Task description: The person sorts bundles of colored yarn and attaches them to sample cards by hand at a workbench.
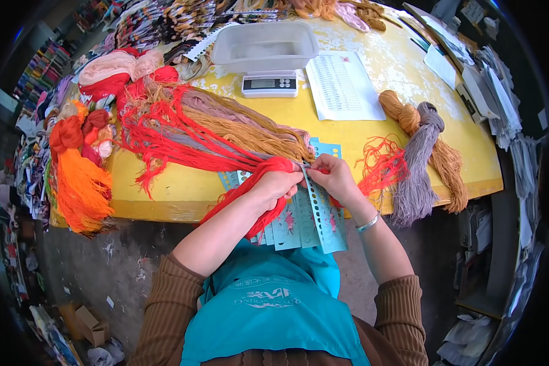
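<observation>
My left hand (pixel 279 185) is closed, with a thick bundle of red thread (pixel 238 190) draped over and under it. Close beside it, my right hand (pixel 337 178) pinches the upper end of a blue card with a row of punched holes (pixel 323 213). A little red thread shows at the right fingers; the exact strand between the fingertips is hidden. More blue cards with pink flower prints (pixel 288 224) hang below the hands at the table edge. Long hanks of brown thread (pixel 244 125) and loose red strands (pixel 158 137) stretch away to the left of my hands.
On the yellow table (pixel 470 140) stand a scale (pixel 269 85) with a clear plastic tub (pixel 265 46) and a printed sheet (pixel 343 85). To the right lie grey (pixel 416 177) and tan hanks (pixel 448 165); orange hanks (pixel 82 189) hang over the left edge.
</observation>
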{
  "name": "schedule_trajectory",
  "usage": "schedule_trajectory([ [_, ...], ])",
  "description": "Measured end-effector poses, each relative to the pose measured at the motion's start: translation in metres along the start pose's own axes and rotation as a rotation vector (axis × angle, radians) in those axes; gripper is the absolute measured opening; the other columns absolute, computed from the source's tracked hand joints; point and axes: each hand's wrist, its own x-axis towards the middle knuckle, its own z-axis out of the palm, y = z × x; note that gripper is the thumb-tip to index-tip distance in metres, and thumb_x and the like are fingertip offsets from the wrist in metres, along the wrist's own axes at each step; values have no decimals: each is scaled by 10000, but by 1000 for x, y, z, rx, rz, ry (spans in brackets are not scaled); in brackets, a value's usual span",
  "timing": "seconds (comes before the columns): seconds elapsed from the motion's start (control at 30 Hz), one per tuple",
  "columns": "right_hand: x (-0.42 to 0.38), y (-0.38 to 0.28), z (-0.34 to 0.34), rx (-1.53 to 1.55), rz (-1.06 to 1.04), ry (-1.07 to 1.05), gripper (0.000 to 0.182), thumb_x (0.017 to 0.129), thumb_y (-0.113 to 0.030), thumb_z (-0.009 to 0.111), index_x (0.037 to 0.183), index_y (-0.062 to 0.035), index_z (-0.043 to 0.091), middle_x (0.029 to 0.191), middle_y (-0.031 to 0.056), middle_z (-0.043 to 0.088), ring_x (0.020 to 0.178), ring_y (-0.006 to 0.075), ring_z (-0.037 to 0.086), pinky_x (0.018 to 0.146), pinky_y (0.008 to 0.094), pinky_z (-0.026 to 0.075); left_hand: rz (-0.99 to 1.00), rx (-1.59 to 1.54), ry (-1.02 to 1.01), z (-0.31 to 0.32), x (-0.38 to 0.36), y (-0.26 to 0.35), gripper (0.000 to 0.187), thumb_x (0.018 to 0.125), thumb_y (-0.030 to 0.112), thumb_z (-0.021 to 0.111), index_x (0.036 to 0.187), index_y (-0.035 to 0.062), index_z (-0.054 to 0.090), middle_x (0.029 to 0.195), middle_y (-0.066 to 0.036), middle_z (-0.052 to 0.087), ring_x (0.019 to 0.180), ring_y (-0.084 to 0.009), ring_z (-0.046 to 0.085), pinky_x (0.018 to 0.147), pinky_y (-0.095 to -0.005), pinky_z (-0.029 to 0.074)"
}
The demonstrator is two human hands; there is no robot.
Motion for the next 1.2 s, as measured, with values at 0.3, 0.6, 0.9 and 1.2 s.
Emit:
schedule_trajectory([
  [0.3,-5,-12,-1,-174,16,-36,160,812,-131,703,900,-17,632,616,5,548,569,86,493,529,259,410,150,464,221,-11,-22,7,117,891,151,515,902,59,586,706,-47,642,477,-103,497,447,-272,407],
  [0.6,-6,-12,4,-226,-16,-18,171,824,-141,691,925,-19,628,578,-6,525,525,66,448,487,257,365,-3,-34,224,-19,-32,12,148,924,181,573,933,40,615,737,-54,647,453,-59,439,411,-218,340],
  [0.9,-10,-20,9,-447,-25,20,303,800,-331,707,942,-75,628,726,115,647,698,285,651,614,380,500,130,-59,29,-5,-30,10,176,934,210,587,901,43,636,626,-6,561,444,-60,420,417,-213,320],
  [1.2,-5,-11,9,-324,-3,43,386,869,-423,659,958,-52,602,724,125,665,689,283,660,603,382,496,62,6,109,0,-16,0,216,903,224,533,821,44,618,584,-19,570,456,-91,429,445,-250,326],
])
